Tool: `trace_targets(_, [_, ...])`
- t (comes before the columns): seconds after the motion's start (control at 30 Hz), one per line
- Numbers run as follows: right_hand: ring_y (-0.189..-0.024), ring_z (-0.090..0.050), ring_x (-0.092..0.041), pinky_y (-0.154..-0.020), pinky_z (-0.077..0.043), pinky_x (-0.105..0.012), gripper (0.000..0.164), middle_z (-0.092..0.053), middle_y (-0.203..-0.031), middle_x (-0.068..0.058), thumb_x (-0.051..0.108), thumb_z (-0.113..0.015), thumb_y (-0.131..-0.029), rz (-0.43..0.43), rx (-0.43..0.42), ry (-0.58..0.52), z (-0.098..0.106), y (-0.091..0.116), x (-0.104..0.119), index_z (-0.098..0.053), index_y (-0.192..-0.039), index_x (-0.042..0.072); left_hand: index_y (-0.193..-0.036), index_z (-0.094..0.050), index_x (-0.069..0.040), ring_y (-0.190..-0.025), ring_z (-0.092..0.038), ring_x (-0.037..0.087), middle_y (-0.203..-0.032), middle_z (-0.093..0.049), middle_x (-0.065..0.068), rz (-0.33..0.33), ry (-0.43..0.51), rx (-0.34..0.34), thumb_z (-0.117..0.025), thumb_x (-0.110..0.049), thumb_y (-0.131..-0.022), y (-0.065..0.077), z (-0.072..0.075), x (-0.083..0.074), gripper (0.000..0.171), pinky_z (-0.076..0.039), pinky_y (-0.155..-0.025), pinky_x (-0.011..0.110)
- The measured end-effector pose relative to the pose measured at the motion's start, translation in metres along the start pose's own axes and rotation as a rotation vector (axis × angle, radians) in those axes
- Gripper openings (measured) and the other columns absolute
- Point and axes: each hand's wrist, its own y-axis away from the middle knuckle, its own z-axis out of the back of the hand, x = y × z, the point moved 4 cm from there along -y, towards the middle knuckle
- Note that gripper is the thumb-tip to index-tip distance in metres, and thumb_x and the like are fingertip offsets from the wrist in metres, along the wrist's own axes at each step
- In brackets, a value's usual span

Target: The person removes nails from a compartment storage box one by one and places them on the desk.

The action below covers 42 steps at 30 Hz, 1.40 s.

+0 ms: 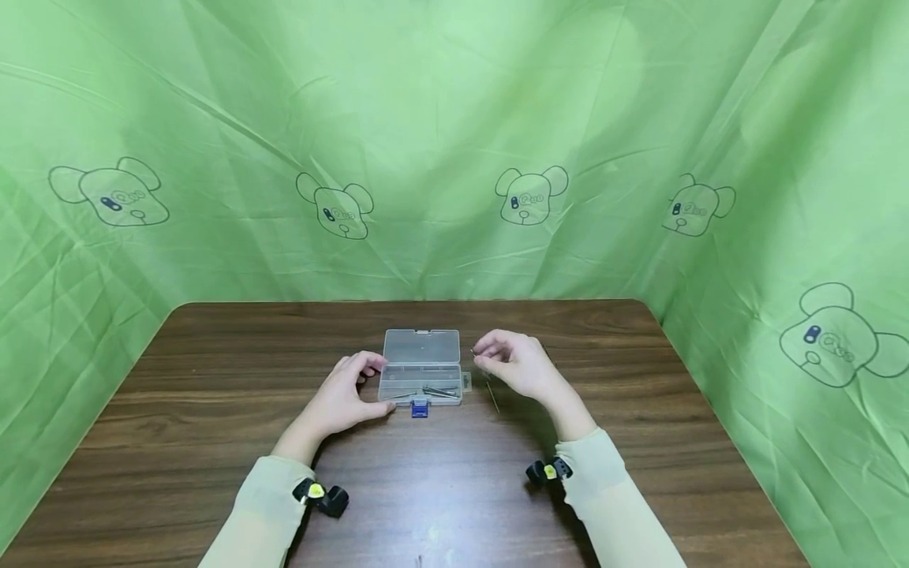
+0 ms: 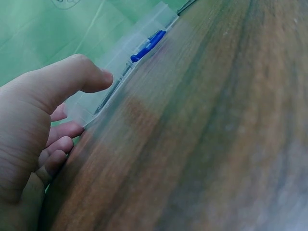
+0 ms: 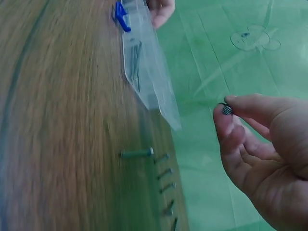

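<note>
A clear plastic storage box (image 1: 422,347) lies with its lid swung back, a blue latch (image 1: 420,409) at its front. Long metal screws (image 1: 442,392) lie in its front compartment. My left hand (image 1: 346,396) holds the box's left end, the thumb at the front corner and the fingers farther back. To the right of the box, my right hand (image 1: 521,365) is raised and pinches a small screw (image 3: 226,110) between thumb and forefinger; only its threaded part shows. Below that hand, in the right wrist view, a longer bolt (image 3: 137,153) lies on the table.
Several smaller screws (image 3: 167,186) lie in a row beside the bolt, mostly hidden by my right hand in the head view. The brown wooden table (image 1: 234,379) ends at a green curtain (image 1: 426,260) behind and on both sides.
</note>
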Motion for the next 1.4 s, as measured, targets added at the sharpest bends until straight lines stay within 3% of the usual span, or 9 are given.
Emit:
trace_targets(0.2, [-0.071,-0.075,-0.02,-0.062,-0.06,-0.032,0.008,-0.079,-0.087,-0.001,0.008,-0.081,-0.098,-0.077,0.039,-0.044,0.008,0.016,-0.015,-0.079,-0.105,0.006,-0.134,-0.065,-0.011,-0.113,-0.058,0.021,-0.122,-0.067,0.001,0.002,0.005,-0.001,-0.1,-0.026,-0.075,-0.001,-0.001,0.001,0.07,-0.053,-0.098,0.045])
trace_targets(0.37, [-0.07,-0.076,-0.016,-0.064,-0.063,-0.034,0.01,-0.079,-0.088,-0.004,0.005,-0.082,-0.096,-0.134,0.042,-0.049,0.01,0.027,-0.028,-0.08,-0.105,0.001,-0.134,-0.065,-0.011,-0.113,-0.058,0.021,-0.122,-0.067,0.001,0.0,0.003,0.003,-0.1,-0.026,-0.075,-0.001,-0.001,0.002,0.07,-0.053,-0.098,0.045])
trace_targets(0.53, [-0.072,-0.078,-0.017,-0.065,-0.063,-0.033,0.01,-0.079,-0.087,-0.002,0.004,-0.084,-0.094,-0.191,0.046,-0.057,0.011,0.03,-0.037,-0.081,-0.103,0.003,-0.134,-0.065,-0.011,-0.113,-0.058,0.021,-0.122,-0.067,0.001,0.003,0.008,0.003,-0.1,-0.027,-0.075,0.0,0.0,0.002,0.07,-0.053,-0.098,0.045])
trace_targets(0.7, [-0.069,-0.077,-0.019,-0.063,-0.063,-0.032,0.009,-0.079,-0.084,-0.003,0.005,-0.085,-0.092,-0.201,0.034,-0.061,0.01,0.03,-0.042,-0.08,-0.099,0.005,-0.134,-0.065,-0.012,-0.113,-0.058,0.021,-0.122,-0.067,0.0,0.005,0.008,0.004,-0.1,-0.027,-0.076,0.0,0.001,0.001,0.07,-0.053,-0.098,0.045])
trace_targets(0.97, [-0.064,-0.067,-0.009,-0.057,-0.055,-0.028,0.008,-0.074,-0.079,0.004,0.011,-0.084,-0.086,-0.219,0.014,0.054,0.007,0.028,-0.051,-0.08,-0.093,0.011,-0.134,-0.065,-0.012,-0.113,-0.058,0.021,-0.122,-0.067,0.0,-0.002,0.002,0.001,-0.1,-0.027,-0.075,-0.001,0.0,0.002,0.07,-0.053,-0.097,0.044])
trace_targets(1.4, [-0.063,-0.073,-0.016,-0.061,-0.064,-0.033,0.013,-0.075,-0.079,-0.002,-0.001,-0.079,-0.086,-0.239,0.078,-0.081,-0.002,0.03,-0.055,-0.077,-0.099,-0.002,-0.134,-0.065,-0.013,-0.113,-0.057,0.02,-0.121,-0.067,-0.001,-0.004,-0.004,0.0,-0.1,-0.03,-0.076,-0.001,-0.001,0.003,0.07,-0.052,-0.097,0.044])
